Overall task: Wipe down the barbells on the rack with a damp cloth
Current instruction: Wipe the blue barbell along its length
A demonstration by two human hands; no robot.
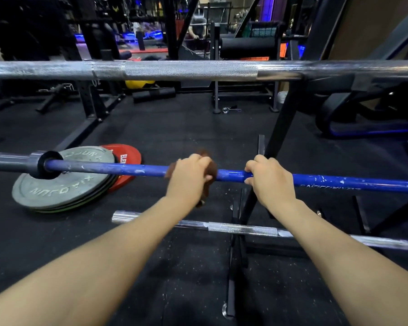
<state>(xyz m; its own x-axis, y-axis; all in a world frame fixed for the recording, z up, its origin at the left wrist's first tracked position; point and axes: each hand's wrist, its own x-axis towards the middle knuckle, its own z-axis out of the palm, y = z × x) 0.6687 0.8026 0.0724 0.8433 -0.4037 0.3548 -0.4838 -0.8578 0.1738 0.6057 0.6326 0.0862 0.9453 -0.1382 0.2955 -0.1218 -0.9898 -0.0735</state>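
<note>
Right now we have both hands on the long blue-painted steel barbell [132, 168], which runs crosswise in front of us on the black metal rack [278, 128]. Our left hand [189, 177] wraps a brown cloth [213, 169] around the shaft, fingers curled over the top so that the cloth is pinched between palm and bar; a bit of the cloth shows past the knuckles and another bit hangs below the wrist. The hand and cloth look slightly blurred. Just beside it, to the right, our right hand [270, 178] grips the bare blue shaft, fingers curled over it and thumb underneath. A short stretch of blue bar shows between the two hands.

Beyond our hands and higher up, a silver knurled steel barbell [189, 69] lies across the rack. Nearer to us, below our forearms, a second chrome barbell [243, 228] rests on a lower level of the rack.

Out past our left hand, the blue bar ends in a grey sleeve with a black collar [48, 164]. Below that end, on the black rubber floor [174, 128], a stack of grey round weight plates [57, 184] lies flat with a red plate [127, 158] partly under it. Far beyond our right hand, a small spring collar clip [226, 110] lies on the floor.
</note>
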